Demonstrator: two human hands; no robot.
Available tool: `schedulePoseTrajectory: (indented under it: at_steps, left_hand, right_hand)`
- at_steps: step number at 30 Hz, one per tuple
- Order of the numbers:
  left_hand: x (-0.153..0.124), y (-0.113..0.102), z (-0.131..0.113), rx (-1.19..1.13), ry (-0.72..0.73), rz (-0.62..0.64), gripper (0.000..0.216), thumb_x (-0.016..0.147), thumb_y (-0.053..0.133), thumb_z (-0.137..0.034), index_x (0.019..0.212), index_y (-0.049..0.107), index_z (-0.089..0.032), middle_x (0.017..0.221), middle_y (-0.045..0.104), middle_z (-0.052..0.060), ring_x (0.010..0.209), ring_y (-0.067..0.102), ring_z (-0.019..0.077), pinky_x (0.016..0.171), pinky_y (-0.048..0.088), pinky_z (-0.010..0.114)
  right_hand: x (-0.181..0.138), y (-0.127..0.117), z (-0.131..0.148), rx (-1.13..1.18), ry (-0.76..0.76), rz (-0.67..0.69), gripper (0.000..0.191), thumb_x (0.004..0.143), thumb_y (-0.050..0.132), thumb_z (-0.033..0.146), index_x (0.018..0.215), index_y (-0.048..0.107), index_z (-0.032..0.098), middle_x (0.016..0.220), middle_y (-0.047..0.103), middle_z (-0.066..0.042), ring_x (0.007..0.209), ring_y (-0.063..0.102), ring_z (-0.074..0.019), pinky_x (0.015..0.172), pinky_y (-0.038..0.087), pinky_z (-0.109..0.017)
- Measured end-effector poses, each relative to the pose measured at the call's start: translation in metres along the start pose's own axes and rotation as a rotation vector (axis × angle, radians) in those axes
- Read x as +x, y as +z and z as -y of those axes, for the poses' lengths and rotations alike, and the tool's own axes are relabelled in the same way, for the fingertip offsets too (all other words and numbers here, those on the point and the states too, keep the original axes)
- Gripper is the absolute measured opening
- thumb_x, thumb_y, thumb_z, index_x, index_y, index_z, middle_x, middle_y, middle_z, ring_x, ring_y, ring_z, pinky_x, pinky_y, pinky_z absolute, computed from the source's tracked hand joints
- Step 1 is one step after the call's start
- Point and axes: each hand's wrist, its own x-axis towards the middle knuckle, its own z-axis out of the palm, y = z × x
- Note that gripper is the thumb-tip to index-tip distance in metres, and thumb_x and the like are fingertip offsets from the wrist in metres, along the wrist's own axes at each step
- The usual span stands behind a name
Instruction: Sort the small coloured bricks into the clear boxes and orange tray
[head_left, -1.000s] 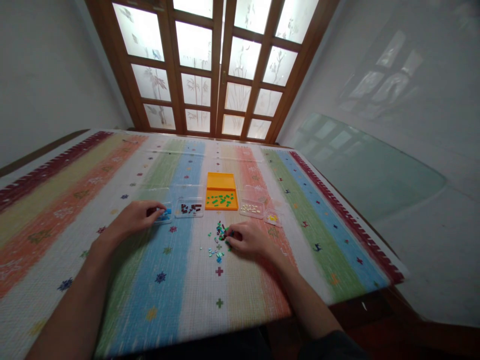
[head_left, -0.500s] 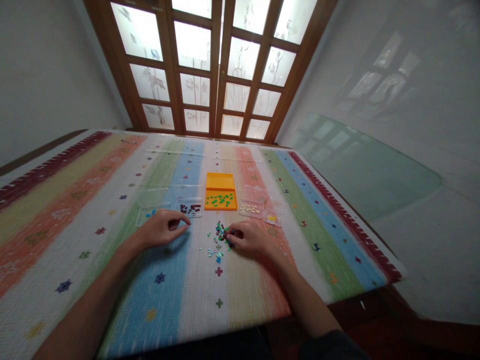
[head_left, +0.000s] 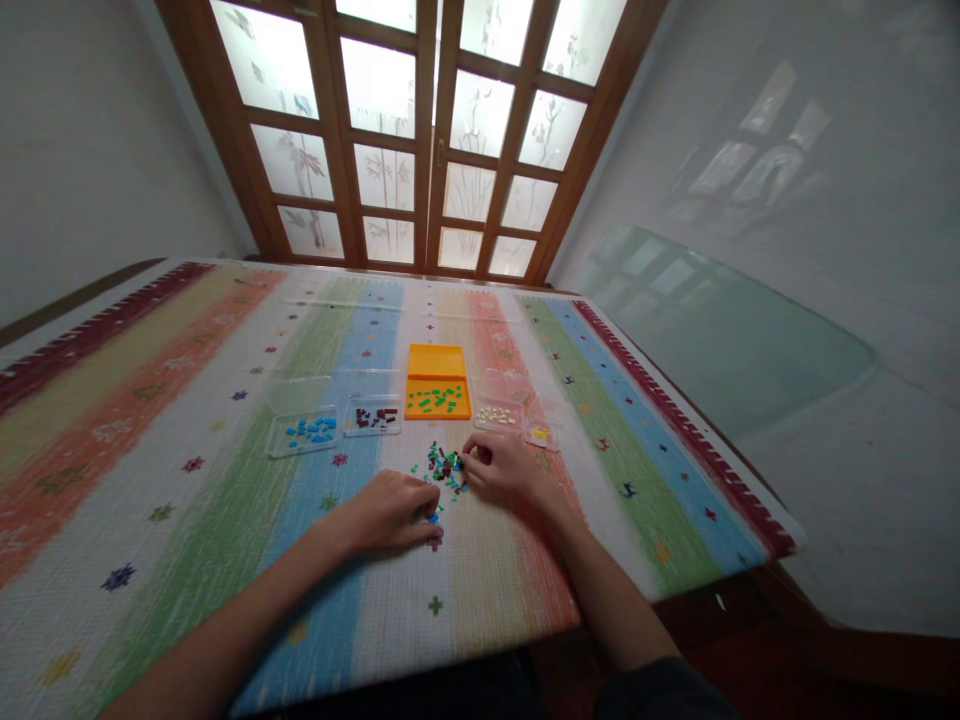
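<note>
A small mixed pile of toy bricks [head_left: 444, 464], green, dark brown and blue, lies on the tablecloth. My left hand [head_left: 394, 508] is at the near left side of this pile, its thumb and fingers curled around a small blue brick [head_left: 433, 518]. Touching the pile's right edge, my right hand [head_left: 499, 466] has its thumb and fingertips pinched together. Whatever is between those fingertips is too small to make out.
Beyond the pile stands an open orange box [head_left: 437, 413] with green bricks. Left of it are clear boxes of brown bricks [head_left: 375, 416] and blue bricks [head_left: 312, 432]. To the right, clear boxes hold cream bricks [head_left: 496, 415] and yellow bricks [head_left: 541, 434].
My left hand has moved right and nearer to me, from beside the blue-brick box to the blue brick by the pile. My right hand has shifted slightly away from me, staying at the pile.
</note>
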Motion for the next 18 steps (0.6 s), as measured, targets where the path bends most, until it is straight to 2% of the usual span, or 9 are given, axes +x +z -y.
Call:
schedulePoseTrajectory:
  at_steps: [9,18]
  left_hand:
    - [0.0004,0.0023,0.0034,-0.001,0.009,0.010,0.015,0.089,0.064,-0.033,0.086,0.067,-0.018,0.079,0.071,0.003,0.070,0.066,0.0176,0.061,0.038,0.025]
    - [0.0014,0.0011,0.0000,-0.033,0.028,0.014,0.012,0.085,0.059,-0.024,0.086,0.069,-0.018,0.076,0.070,0.003,0.065,0.062,0.0156,0.059,0.037,0.024]
  right_hand:
    - [0.0001,-0.0021,-0.0020,0.001,0.003,0.010,0.007,0.081,0.068,0.021,0.077,0.072,0.017,0.060,0.062,0.000,0.056,0.051,-0.0114,0.058,0.034,-0.023]
    - [0.0014,-0.0081,-0.0048,0.052,-0.002,-0.012,0.008,0.079,0.065,0.018,0.077,0.073,0.016,0.058,0.062,0.001,0.053,0.051,-0.0107,0.058,0.035,-0.023]
